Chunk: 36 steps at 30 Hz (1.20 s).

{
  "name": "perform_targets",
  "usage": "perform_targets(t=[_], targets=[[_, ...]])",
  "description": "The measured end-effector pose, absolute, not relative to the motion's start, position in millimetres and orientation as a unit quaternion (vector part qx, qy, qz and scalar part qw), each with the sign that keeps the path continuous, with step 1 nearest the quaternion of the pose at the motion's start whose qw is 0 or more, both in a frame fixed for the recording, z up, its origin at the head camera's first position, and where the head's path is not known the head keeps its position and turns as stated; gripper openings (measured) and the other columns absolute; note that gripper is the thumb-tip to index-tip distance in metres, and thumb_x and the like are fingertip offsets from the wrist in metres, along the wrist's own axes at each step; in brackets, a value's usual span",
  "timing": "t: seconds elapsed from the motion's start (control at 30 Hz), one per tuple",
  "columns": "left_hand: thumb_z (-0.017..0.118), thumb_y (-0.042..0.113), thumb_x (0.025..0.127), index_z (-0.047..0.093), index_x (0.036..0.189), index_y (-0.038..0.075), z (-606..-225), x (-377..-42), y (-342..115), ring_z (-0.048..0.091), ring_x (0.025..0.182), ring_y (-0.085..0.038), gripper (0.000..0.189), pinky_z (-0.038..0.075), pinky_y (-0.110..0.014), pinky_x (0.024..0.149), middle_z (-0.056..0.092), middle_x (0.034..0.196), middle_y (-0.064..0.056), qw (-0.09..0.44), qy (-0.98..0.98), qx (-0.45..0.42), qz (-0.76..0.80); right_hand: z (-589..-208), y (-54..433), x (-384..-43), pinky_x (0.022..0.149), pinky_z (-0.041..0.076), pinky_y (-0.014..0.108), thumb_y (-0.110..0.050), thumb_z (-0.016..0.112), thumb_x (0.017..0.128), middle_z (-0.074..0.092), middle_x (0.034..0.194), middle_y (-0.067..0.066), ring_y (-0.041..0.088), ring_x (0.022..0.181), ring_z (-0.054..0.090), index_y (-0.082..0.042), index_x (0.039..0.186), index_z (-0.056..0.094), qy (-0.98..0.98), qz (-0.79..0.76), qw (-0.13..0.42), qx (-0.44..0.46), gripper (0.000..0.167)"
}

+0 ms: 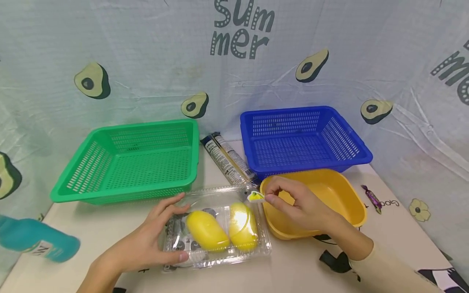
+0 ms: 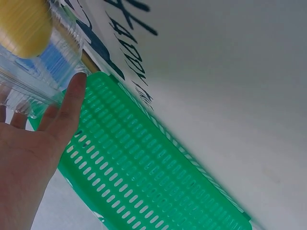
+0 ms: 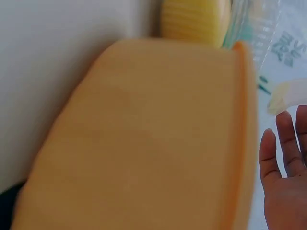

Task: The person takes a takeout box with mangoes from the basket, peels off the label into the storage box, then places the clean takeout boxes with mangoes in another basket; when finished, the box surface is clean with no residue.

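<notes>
A clear plastic clamshell box (image 1: 220,262) lies on the table with two yellow mangoes (image 1: 207,230) inside. My left hand (image 1: 143,240) grips its left end, thumb at the near side and fingers at the far side. In the left wrist view, those fingers lie against the box's ribbed wall. Over the far right corner of the box, my right hand (image 1: 300,203) pinches a small white-edged sticker (image 1: 255,197) with a yellow print. The right wrist view shows a pale strip (image 3: 288,96) at the fingertips of that hand.
Behind stand a green basket (image 1: 146,167) and a blue basket (image 1: 289,148), with long printed packets (image 1: 227,160) between them. An orange-yellow basin (image 1: 348,191) sits under the right hand. A wrapped candy (image 1: 373,200) lies at right, a teal bottle (image 1: 40,238) at left.
</notes>
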<state>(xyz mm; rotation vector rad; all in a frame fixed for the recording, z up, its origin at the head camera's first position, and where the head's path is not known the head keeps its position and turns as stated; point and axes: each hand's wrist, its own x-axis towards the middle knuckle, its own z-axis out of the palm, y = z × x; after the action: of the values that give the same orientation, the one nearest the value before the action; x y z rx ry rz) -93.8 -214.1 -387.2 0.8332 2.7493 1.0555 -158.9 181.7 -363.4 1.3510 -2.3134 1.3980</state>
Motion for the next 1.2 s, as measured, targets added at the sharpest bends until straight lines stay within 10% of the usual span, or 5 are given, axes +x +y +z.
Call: perform_targets(t=[1.2], targets=[[0.088, 0.05, 0.078, 0.047, 0.148, 0.027, -386.4, -92.8, -214.5, 0.02, 0.15, -0.04, 0.084, 0.039, -0.076, 0.101, 0.015, 0.168, 0.004, 0.036, 0.898, 0.272, 0.343, -410.2, 277.2, -175.8, 0.086, 0.051, 0.029, -0.016, 0.07, 0.099, 0.065, 0.096, -0.02, 0.001, 0.09, 0.056, -0.03, 0.098, 0.068, -0.886, 0.277, 0.001, 0.372, 0.014]])
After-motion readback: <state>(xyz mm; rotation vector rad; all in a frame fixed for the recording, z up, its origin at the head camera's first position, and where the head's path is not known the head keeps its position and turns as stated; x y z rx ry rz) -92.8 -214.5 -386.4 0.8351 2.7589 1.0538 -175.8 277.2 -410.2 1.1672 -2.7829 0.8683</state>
